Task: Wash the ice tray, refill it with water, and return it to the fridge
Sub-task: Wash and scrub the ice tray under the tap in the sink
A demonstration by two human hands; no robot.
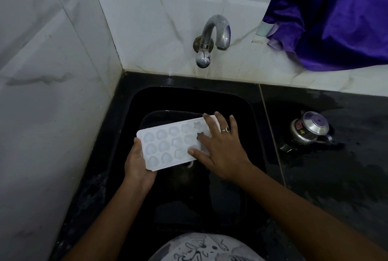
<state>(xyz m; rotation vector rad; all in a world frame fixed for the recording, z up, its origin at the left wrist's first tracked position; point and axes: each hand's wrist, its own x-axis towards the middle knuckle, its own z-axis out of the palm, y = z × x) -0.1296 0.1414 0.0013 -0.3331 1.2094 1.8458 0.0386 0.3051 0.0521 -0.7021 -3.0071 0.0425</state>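
Note:
A white ice tray with heart- and star-shaped cells is held over the black sink, below the metal tap. My left hand holds the tray's near left end from underneath, with the thumb on its edge. My right hand, which wears a ring, lies on the tray's right end with its fingers spread and straight across the cells. No water runs from the tap.
A small steel kettle stands on the wet black counter to the right of the sink. A purple cloth hangs at the upper right. White tiled walls close in the left and back.

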